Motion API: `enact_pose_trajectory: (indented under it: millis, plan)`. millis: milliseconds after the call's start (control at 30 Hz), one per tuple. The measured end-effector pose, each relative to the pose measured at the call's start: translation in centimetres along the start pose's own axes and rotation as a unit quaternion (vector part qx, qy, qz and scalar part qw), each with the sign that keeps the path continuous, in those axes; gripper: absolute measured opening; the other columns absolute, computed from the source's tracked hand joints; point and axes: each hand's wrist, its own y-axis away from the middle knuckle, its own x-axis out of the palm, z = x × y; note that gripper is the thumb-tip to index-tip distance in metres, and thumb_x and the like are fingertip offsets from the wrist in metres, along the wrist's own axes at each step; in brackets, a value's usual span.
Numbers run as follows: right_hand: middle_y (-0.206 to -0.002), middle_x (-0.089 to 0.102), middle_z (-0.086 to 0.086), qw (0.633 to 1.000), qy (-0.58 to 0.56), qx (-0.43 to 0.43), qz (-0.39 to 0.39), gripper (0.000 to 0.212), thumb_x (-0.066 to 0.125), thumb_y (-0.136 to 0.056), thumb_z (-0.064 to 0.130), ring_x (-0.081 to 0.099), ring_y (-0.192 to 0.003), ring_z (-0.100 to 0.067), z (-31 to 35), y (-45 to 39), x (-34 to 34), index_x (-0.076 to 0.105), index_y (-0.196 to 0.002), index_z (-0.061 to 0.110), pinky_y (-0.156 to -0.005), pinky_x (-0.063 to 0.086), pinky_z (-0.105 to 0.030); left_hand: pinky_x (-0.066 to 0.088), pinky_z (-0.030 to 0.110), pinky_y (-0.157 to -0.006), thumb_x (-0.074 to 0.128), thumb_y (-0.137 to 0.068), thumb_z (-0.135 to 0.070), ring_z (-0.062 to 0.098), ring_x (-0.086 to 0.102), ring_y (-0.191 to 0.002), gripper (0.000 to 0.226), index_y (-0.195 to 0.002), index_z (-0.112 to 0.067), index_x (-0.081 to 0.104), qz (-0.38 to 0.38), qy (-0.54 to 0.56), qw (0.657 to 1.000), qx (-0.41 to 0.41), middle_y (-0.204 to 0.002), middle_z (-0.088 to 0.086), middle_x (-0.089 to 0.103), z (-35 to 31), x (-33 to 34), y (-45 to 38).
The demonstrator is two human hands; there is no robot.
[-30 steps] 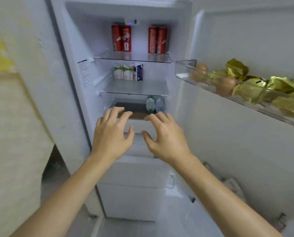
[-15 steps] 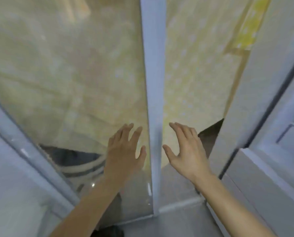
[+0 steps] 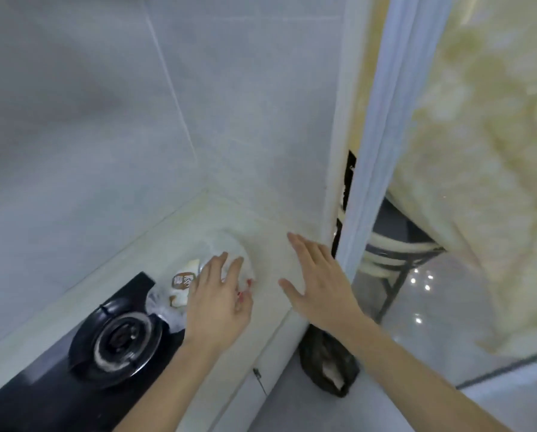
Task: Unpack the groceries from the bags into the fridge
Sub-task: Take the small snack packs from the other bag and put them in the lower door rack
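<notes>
A clear plastic grocery bag (image 3: 229,247) lies on the pale counter (image 3: 273,254) in the corner by the tiled wall, with a white and brown packet (image 3: 181,280) visible inside. My left hand (image 3: 220,294) hovers over the bag with straight fingers and covers part of it; whether it touches the bag I cannot tell. To the right of the bag, my right hand (image 3: 318,282) is spread flat over the counter, holding nothing. The fridge is out of view.
A black gas hob (image 3: 120,338) with a round burner sits left of the bag. A dark bag (image 3: 326,363) lies on the floor below the counter's end. A white door frame (image 3: 373,169) and a glass panel stand to the right.
The view has swung left from the open fridge, past the glass door, to the counter. Both hands, still holding nothing, now reach over the bag on the counter.
</notes>
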Motion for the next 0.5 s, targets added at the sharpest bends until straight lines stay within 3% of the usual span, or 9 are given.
enact_pose_trajectory:
  millis: [133, 300, 400, 500]
  plan:
    - [-0.157, 0.041, 0.001, 0.994, -0.04, -0.046, 0.09, 0.076, 0.058, -0.098, 0.045, 0.036, -0.142, -0.019, 2.2, -2.3, 8.1, 0.025, -0.161, 0.02, -0.11, 0.043, -0.036, 0.051, 0.049, -0.091, 0.066, -0.085, -0.037, 0.036, 0.055, -0.121, 0.061, -0.141, -0.018, 0.051, 0.061, -0.019, 0.995, -0.075, -0.136, 0.011, 0.053, 7.3, 2.7, 2.4]
    - [-0.138, 0.055, -0.002, 0.977, -0.077, -0.086, 0.181, 0.051, 0.057, -0.098, 0.026, 0.049, -0.126, -0.023, 0.5, -7.1, 17.3, 0.047, -0.147, 0.015, -0.101, 0.051, -0.042, 0.054, 0.037, -0.083, 0.043, -0.094, -0.049, 0.025, 0.06, -0.117, 0.056, -0.138, -0.016, 0.053, 0.113, 0.064, 0.982, -0.136, -0.132, 0.001, 0.057, 12.1, 8.8, 1.9]
    - [-0.128, 0.061, -0.009, 0.962, -0.097, -0.124, 0.221, 0.039, 0.054, -0.096, 0.004, 0.057, -0.117, -0.03, -0.9, -11.8, 23.4, 0.057, -0.135, 0.01, -0.095, 0.052, -0.045, 0.045, 0.033, -0.082, 0.046, -0.102, -0.037, 0.021, 0.055, -0.118, 0.044, -0.142, -0.019, 0.05, 0.135, 0.118, 0.967, -0.182, -0.131, -0.003, 0.055, 13.3, 12.2, -1.1]
    - [-0.119, 0.064, -0.011, 0.943, -0.1, -0.163, 0.272, 0.045, 0.053, -0.09, -0.011, 0.06, -0.111, -0.031, -1.7, -15.9, 28.5, 0.062, -0.13, 0.008, -0.091, 0.053, -0.046, 0.037, 0.029, -0.077, 0.041, -0.106, -0.023, 0.022, 0.057, -0.097, 0.024, -0.121, -0.015, 0.058, 0.133, 0.122, 0.958, -0.223, -0.104, -0.002, 0.057, 15.2, 15.2, -4.1]
